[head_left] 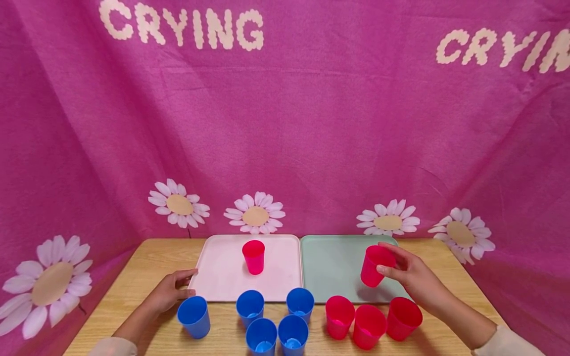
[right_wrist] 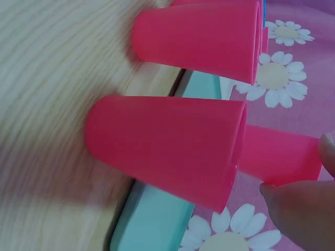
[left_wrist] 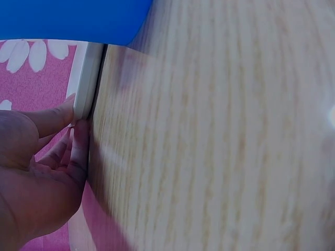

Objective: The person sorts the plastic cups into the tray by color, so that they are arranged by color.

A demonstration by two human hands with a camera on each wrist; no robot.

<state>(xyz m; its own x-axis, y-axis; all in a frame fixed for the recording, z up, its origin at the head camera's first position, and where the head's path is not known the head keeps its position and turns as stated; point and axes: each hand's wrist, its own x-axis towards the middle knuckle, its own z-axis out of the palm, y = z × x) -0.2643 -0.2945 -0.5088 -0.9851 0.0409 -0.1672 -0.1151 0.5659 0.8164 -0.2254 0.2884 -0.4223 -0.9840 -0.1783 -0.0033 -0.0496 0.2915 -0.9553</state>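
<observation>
Right hand grips a tapered red plastic cup over the green rectangular tray. Left hand pinches the pale pink rectangular tray to its left, which carries one red cup. In front of the green tray: three more reds, plus five tapered blue plastic cups front-left.

Your forearms reach in from the near side, your left hand low at left with fingers bent, your right hand raised at right, thumb opposing fingers in a grip.
</observation>
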